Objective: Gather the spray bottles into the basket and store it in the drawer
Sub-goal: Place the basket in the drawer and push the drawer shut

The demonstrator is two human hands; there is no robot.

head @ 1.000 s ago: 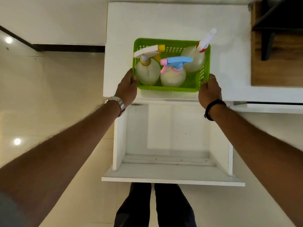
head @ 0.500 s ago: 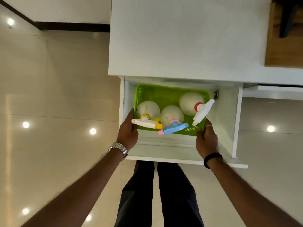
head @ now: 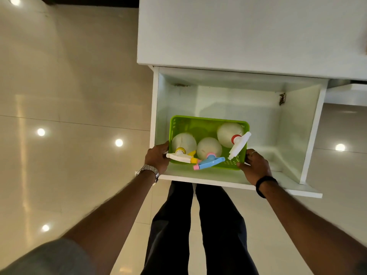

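A green plastic basket (head: 200,124) sits low inside the open white drawer (head: 309,135), near its front left. Three pale round spray bottles stand in it: one with a yellow-and-white head (head: 183,143) at the left, one with a pink-and-blue head (head: 208,148) in the middle, one with a red-and-white head (head: 228,132) at the right. My left hand (head: 157,157) grips the basket's left end. My right hand (head: 255,164) holds its near right corner.
The white cabinet top (head: 248,32) overhangs the drawer's back. The drawer's front panel (head: 218,180) lies just under my wrists. Glossy tiled floor (head: 69,116) spreads to the left. My dark-trousered legs (head: 198,225) stand right below the drawer front.
The basket came off the cabinet top and went down into the drawer, both hands still on it. The view has tilted further down over the drawer.
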